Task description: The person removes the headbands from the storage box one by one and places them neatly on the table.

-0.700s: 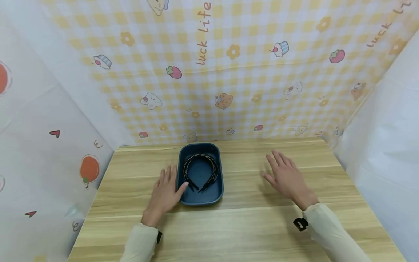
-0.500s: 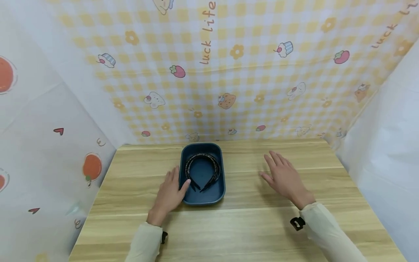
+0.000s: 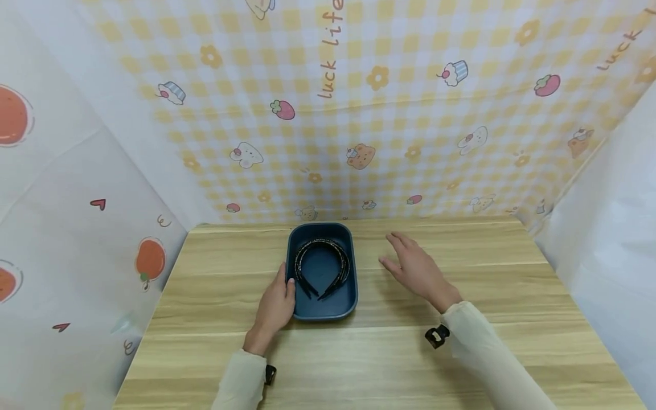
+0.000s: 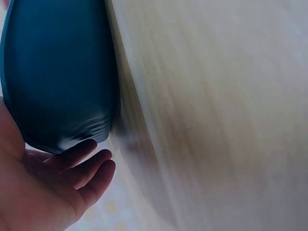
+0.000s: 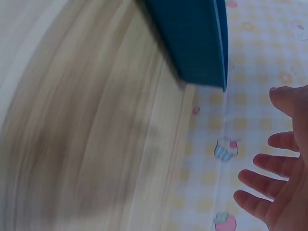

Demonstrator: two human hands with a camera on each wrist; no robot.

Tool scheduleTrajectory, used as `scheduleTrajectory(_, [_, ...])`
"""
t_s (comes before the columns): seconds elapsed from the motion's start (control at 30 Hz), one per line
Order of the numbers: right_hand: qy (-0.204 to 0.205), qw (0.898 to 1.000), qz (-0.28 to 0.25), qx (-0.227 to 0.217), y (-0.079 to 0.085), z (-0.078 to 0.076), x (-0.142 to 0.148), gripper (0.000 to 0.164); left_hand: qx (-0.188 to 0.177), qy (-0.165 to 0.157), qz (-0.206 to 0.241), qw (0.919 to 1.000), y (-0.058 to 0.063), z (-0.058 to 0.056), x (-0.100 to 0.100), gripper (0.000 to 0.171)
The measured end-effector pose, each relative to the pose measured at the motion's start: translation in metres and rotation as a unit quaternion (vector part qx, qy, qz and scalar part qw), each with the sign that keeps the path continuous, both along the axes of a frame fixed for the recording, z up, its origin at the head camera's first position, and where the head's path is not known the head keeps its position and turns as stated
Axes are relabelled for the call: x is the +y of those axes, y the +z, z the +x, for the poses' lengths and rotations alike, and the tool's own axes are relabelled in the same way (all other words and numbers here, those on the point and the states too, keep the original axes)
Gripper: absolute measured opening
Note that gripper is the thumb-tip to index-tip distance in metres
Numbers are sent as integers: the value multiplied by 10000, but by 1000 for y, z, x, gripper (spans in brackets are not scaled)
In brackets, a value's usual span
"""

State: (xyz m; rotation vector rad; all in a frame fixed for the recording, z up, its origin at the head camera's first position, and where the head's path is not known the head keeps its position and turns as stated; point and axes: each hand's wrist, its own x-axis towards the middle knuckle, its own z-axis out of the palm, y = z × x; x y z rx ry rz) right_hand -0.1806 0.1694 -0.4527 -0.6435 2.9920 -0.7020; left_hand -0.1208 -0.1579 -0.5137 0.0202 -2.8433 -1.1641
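A dark blue rectangular bin (image 3: 322,314) stands on the wooden table, left of the middle. Inside it lie black headbands (image 3: 322,244) with a speckled shiny band, nested together, their ends towards me. My left hand (image 3: 275,304) lies along the bin's left wall, thumb at the rim and fingers reaching down the outer side. In the left wrist view those fingers (image 4: 89,168) bend only slightly beside the blue wall. Off to the bin's right, my right hand (image 3: 417,270) hovers over the table with fingers spread and nothing in it, apart from the bin.
The wooden table (image 3: 487,285) reaches back to a yellow checked cloth (image 3: 379,125) with cartoon prints. White cloth hangs along the left side (image 3: 77,228) and the right side (image 3: 610,228). A small black device sits at each wrist.
My left hand has come up against the bin's left wall, its thumb drawn back to the rim. My right hand has moved left towards the bin. The whole view has shifted slightly.
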Motion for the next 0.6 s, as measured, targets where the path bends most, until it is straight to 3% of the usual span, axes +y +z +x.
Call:
scheduleTrajectory(0.3, [258,9961,-748,-382,3,-20,-48,57,-154,115,59,9998,-1,-1,3,52])
scheduleTrajectory(0.6, [476,9837,-1461,-937,-7,-32,-77,51,-150,169,246,9994,-4,0,4,51])
